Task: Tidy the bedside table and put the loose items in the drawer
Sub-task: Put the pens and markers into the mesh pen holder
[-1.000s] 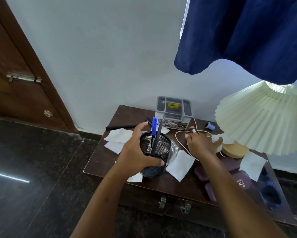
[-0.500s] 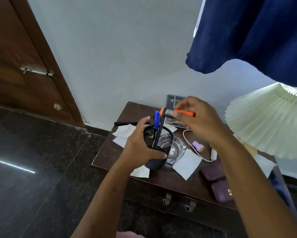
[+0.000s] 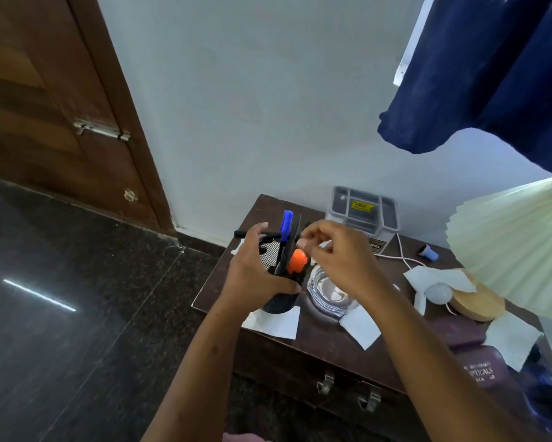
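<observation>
My left hand (image 3: 252,275) grips a black mesh pen holder (image 3: 276,303) above the left front of the dark wooden bedside table (image 3: 328,342). A blue-capped pen (image 3: 286,223), a dark pen and an orange marker (image 3: 297,261) stand in the holder. My right hand (image 3: 341,260) hovers just right of the holder's rim, fingers loosely apart, holding nothing; the orange marker sits just below its fingertips. The drawer front with two metal handles (image 3: 325,382) is shut.
On the table lie a glass ashtray (image 3: 328,293), several white paper pieces (image 3: 360,327), a grey plastic organiser (image 3: 362,208), a white cable (image 3: 402,256), a small blue cap (image 3: 429,252), maroon spectacle cases (image 3: 481,371) and a pleated lamp (image 3: 517,250). A blue curtain (image 3: 491,74) hangs above.
My right hand picked the orange marker off the table, carried it to the holder and let it go inside. The left hand kept hold of the holder.
</observation>
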`<state>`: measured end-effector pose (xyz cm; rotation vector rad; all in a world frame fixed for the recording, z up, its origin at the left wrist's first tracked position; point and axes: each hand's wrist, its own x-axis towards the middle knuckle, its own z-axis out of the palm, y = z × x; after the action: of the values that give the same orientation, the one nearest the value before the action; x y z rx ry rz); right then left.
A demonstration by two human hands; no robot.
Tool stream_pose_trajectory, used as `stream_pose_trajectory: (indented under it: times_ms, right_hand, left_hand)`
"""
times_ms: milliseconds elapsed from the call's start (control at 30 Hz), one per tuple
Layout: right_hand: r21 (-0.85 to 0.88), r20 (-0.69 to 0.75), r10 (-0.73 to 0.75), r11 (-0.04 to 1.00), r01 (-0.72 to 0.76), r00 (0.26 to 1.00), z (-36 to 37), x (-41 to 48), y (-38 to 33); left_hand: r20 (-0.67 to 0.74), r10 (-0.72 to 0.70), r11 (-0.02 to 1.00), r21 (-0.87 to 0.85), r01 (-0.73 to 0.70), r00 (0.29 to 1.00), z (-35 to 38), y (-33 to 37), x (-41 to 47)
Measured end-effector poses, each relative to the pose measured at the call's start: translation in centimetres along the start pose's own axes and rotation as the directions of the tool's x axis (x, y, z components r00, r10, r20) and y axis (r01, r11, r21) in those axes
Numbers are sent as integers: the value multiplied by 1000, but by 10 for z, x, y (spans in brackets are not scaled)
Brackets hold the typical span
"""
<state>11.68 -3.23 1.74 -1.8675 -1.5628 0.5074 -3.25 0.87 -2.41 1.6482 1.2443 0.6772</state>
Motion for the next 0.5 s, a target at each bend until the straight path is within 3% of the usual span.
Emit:
stream_pose_trajectory:
  times_ms: [100,233,300,400,500]
  right_hand:
    - [93,-124,113,990,-102,986,4,24,15]
    - [-108,-59,182,976,-187,982,26,74,43]
    - [-212,102,163,967,-139,981,49,97,51]
    - [-410,344,74,909,78,936,85,123,61]
    - [-498,393,-1,841,214,920,109,136,69]
  left_hand:
    - [-60,-33,999,10,34,998,-6,0,1]
    - [-109,-73,997,13,75,991,-9,2,2]
    - [-127,-76,997,4,77,989,-10,2,3]
    - [-136,-78,997,-12,77,988,-13,0,4]
    - [-143,-83,996,-36,79,986,-17,-2,5]
